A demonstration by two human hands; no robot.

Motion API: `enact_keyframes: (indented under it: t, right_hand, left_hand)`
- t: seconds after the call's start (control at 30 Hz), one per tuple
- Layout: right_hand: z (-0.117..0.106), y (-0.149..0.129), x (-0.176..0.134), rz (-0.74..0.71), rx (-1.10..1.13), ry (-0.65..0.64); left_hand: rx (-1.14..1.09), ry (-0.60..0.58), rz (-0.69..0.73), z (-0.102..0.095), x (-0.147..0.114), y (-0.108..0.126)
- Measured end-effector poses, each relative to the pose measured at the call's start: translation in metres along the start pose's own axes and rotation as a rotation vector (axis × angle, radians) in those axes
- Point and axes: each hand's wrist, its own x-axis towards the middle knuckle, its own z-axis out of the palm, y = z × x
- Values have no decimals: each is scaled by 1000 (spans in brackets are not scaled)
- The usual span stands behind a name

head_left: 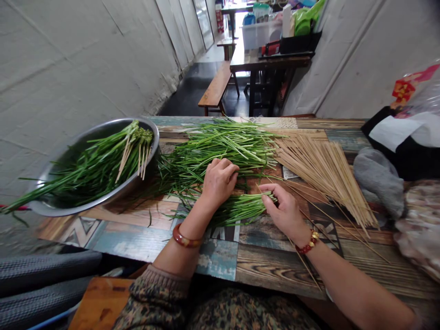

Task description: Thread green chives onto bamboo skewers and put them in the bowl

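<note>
The left grip (220, 178) rests palm down with its fingers curled over green stalks; what lies under the fingertips is hidden, so I cannot tell whether they pinch anything. The right grip (283, 208) has its thumb and forefinger pressed together on the pale cut ends of a small bundle of stalks (247, 208); whether a stick is caught there as well, I cannot tell. That bundle lies on the table (275, 270) between the two grips, its cut ends at the right one and its length running leftward, partly beneath the left wrist. Just beyond the left grip spreads a larger loose pile of stalks (223, 142). Beyond and to the right of the right grip, thin wooden skewers (319, 169) fan out in a heap, with a few strays nearer to it. Left of the left grip, well apart, a metal basin (155, 137) holds more long greens (82, 178), with pale sticks (124, 158) projecting from bunched stalk ends. A brown bangle (185, 237) circles the wrist behind the left grip, a red and gold bracelet (308, 244) the one behind the right. Far to the right of the right grip sits a crumpled grey bag (378, 178).
</note>
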Motion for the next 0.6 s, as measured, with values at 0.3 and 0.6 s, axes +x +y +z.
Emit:
enact_keyframes:
  t: [0.3,0.6]
  right_hand:
    - [0,-6,-3,-86,-24,24]
    - [4,-5,-5,-113,-23,2]
  left_hand:
    - [-183,-54,65,-2,2,2]
    - [-308,-293,212,-3,44,31]
